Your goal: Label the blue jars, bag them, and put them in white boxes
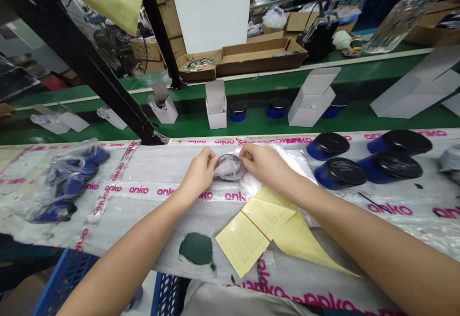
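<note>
Head view shows your left hand [201, 166] and right hand [260, 160] pinching the clear bag [229, 171] from both sides, seemingly steadying its dark-topped contents [230, 157], mid-table toward the far edge, left of the black-lidded blue jars [340, 172].

Two hands [201, 168] [261, 160] are holding one bagged thing [229, 168]. Four blue jars [339, 173] are sitting at 3 o'clock, and three more jars [238, 111] are sitting from 12 to 2. At least six white boxes [216, 115] are making a row from 9 to 3. Two brown trays [262, 66] are resting near 12.
</note>
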The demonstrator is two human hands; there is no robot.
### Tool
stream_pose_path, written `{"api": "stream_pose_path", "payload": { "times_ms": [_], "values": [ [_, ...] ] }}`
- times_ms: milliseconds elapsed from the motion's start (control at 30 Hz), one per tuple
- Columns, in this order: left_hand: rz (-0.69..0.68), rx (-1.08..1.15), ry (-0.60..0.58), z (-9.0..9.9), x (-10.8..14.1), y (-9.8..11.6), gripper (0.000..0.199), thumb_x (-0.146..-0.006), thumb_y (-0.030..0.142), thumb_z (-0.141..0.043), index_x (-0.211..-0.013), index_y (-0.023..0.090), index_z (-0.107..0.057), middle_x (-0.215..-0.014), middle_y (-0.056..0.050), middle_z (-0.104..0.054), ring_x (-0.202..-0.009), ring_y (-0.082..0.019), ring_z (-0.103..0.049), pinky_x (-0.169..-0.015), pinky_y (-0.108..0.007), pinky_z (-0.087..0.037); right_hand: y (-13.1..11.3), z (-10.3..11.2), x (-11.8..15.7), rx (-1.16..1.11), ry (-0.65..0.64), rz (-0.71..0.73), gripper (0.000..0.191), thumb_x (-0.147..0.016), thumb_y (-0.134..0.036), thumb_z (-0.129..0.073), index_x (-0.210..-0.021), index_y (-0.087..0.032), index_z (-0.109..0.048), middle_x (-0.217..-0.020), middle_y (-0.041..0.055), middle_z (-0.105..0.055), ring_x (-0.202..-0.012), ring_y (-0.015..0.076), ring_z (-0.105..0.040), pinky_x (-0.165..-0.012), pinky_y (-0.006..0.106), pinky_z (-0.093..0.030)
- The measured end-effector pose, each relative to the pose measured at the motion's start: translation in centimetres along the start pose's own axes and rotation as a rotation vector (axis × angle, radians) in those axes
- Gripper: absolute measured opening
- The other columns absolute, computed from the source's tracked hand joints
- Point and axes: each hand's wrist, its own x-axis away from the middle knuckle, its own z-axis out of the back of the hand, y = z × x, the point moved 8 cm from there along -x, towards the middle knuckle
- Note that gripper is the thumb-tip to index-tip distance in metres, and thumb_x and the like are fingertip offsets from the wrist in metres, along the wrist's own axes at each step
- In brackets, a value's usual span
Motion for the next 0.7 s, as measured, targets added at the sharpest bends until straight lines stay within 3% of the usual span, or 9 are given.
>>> {"api": "stream_pose_path", "payload": {
  "times_ms": [100,233,367,467,600,633,700],
  "values": [
    [-0.052,-0.089,0.001,0.1,0.0,0.5,0.02,-0.083,0.002,-0.048,-0.082,0.022,-0.051,-0.077,-0.002,-0.063,-0.076,-0.023,-0.065,-0.074,-0.034,-0.05,-0.7,-0.1,0.2,0.124,-0.037,0.048,0.02,-0.083,-0.001,-0.051,-0.085,-0.015,-0.065,-0.083,0.0163,-0.072,-0.086,0.0348,-0.07,-0.073,0.042,-0.047],
    [-0.215,-0.09,-0.02,0.0,1.4,1.0,0.044,-0.075,-0.005,-0.046,-0.108,0.021,-0.061,-0.123,-0.008,-0.064,-0.12,-0.025,-0.06,-0.102,-0.038,-0.047,-1.2,0.1,1.9,0.104,-0.063,0.201,0.036,-0.085,-0.005,-0.057,-0.119,-0.016,-0.061,-0.122,0.016,-0.069,-0.113,0.0308,-0.065,-0.092,0.041,-0.049],
    [-0.308,0.149,-0.123,-0.8,2.3,0.7,0.063,-0.076,0.002,-0.055,-0.136,0.02,-0.052,-0.135,-0.01,-0.063,-0.122,-0.025,-0.062,-0.108,-0.039,-0.046,-2.2,-0.7,2.8,-0.177,-0.15,0.397,0.058,-0.083,-0.015,-0.068,-0.138,-0.024,-0.052,-0.141,0.0113,-0.062,-0.129,0.0282,-0.058,-0.107,0.043,-0.045],
    [-0.181,0.389,-0.163,-0.8,2.4,0.4,0.082,-0.075,0.007,-0.063,-0.151,0.023,-0.037,-0.142,-0.012,-0.059,-0.107,-0.022,-0.068,-0.099,-0.038,-0.053,-2.2,-0.4,1.5,-0.373,-0.111,0.284,0.058,-0.08,-0.024,-0.074,-0.134,-0.022,-0.052,-0.126,0.0121,-0.069,-0.114,0.0291,-0.065,-0.098,0.046,-0.05],
    [0.032,0.552,-0.108,0.4,2.8,0.7,0.094,-0.084,0.025,-0.072,-0.159,0.038,-0.017,-0.167,-0.018,-0.026,-0.072,-0.011,-0.069,-0.076,-0.035,-0.06,-1.5,-0.1,-0.3,-0.553,-0.097,0.0,0.038,-0.089,-0.051,-0.066,-0.112,-0.022,-0.056,-0.079,0.0021,-0.069,-0.071,0.0212,-0.067,-0.064,0.032,-0.05],
    [0.049,0.524,-0.074,0.8,2.9,0.8,0.091,-0.086,0.03,-0.072,-0.159,0.038,-0.019,-0.167,-0.018,-0.025,-0.068,-0.01,-0.068,-0.074,-0.035,-0.06,-1.3,-0.3,-0.5,-0.56,-0.109,-0.051,0.035,-0.091,-0.056,-0.061,-0.102,-0.022,-0.057,-0.07,0.0001,-0.065,-0.062,0.0191,-0.063,-0.057,0.03,-0.047],
    [0.041,0.429,-0.025,1.4,2.8,1.0,0.082,-0.086,0.037,-0.074,-0.156,0.032,-0.032,-0.158,-0.019,-0.043,-0.065,-0.011,-0.068,-0.07,-0.033,-0.059,-1.2,-0.7,-0.8,-0.553,-0.135,-0.101,0.039,-0.092,-0.061,-0.057,-0.088,-0.023,-0.055,-0.058,-0.0025,-0.058,-0.049,0.016,-0.055,-0.049,0.027,-0.039]
  ]
}}
